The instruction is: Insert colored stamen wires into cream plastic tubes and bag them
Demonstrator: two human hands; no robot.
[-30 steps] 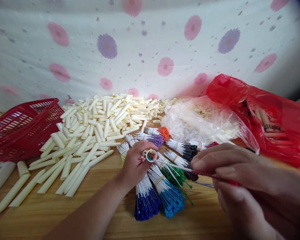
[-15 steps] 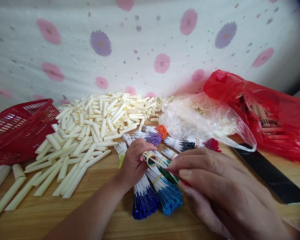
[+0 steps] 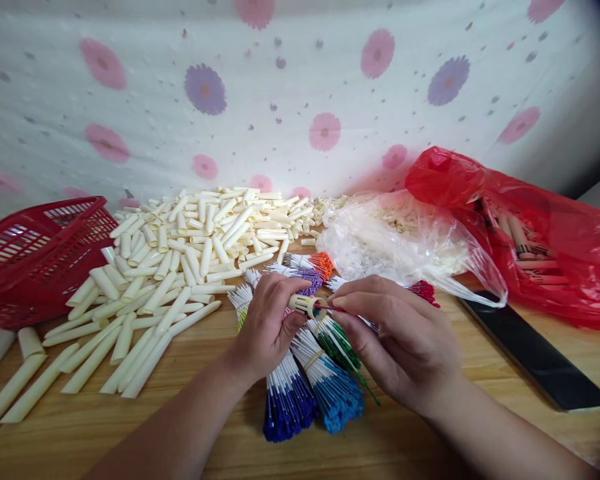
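My left hand (image 3: 267,320) is closed around a short cream tube (image 3: 304,305) held sideways at the table's middle. My right hand (image 3: 397,337) pinches a thin red-tipped stick (image 3: 330,309) whose end is in the tube's open mouth. Under both hands lie bundles of white sticks with coloured tips: dark blue (image 3: 287,403), light blue (image 3: 336,393), green (image 3: 341,347), purple (image 3: 307,277), orange (image 3: 320,261) and red (image 3: 425,291).
A heap of cream tubes (image 3: 200,243) covers the wooden table (image 3: 80,433) at left, with longer ones in front. A red basket (image 3: 35,257) stands far left. A clear bag (image 3: 400,243), a red bag (image 3: 540,233) and a black flat strip (image 3: 530,350) lie right.
My right hand has moved left toward the tube, pushing the red-tipped stick into it. My left hand turned the tube from mouth-up to sideways.
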